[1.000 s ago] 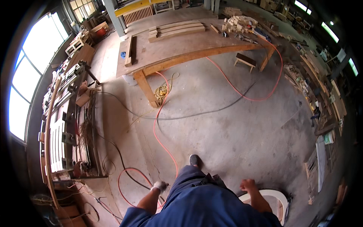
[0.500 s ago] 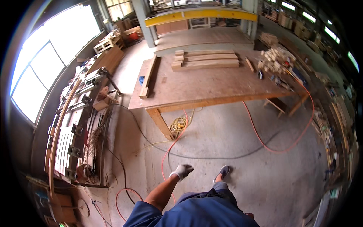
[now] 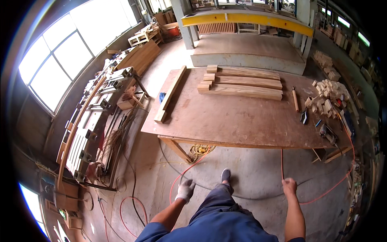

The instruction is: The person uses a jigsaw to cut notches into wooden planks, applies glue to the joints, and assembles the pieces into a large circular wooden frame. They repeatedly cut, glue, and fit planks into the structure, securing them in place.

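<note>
I stand on a concrete floor facing a large wooden worktable (image 3: 242,121). My left hand (image 3: 186,189), in a white work glove, hangs at my side with fingers loosely curled and nothing in it. My right hand (image 3: 289,186) is bare, loosely closed and empty, just below a thin red hose (image 3: 281,163) that drops from the table edge. Three long planks (image 3: 246,82) lie side by side on the table's far half with short blocks at their left ends. A long narrow board (image 3: 171,94) lies along the table's left edge.
A pile of small wood blocks (image 3: 328,97) and hand tools lie on the table's right end. Red hoses (image 3: 185,171) and yellow cable (image 3: 199,150) trail on the floor under the table. A metal machine frame (image 3: 92,121) stands left; a yellow beam (image 3: 246,18) crosses behind.
I have walked closer to the worktable, which now fills the middle of the view. Both hands swing at my sides; the right one has come back into view.
</note>
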Tool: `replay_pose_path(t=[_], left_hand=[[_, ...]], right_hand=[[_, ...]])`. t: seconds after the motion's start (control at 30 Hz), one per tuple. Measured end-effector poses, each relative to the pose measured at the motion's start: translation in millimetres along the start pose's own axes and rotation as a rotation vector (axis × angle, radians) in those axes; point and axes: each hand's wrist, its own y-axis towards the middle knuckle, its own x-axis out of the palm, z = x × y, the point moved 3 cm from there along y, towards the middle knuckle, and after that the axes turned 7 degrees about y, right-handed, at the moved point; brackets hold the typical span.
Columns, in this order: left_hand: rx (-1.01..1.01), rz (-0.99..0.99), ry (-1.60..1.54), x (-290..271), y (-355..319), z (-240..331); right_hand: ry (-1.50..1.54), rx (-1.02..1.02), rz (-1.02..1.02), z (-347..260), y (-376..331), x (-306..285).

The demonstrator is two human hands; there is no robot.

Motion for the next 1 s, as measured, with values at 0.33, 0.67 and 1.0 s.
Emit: replay_pose_path(t=[0.33,0.67,1.0], left_hand=[[0.515,0.105,0.041,47,347,314],[0.725,-0.129,0.658,129,583,494],[0.763,-0.341,0.870,169,641,528]], right_hand=[[-0.271,0.159,-0.171,-131,202,52],[-0.477,0.250,-0.388,-157,242,71],[-0.520,0.285,-0.434,-170,258,69]])
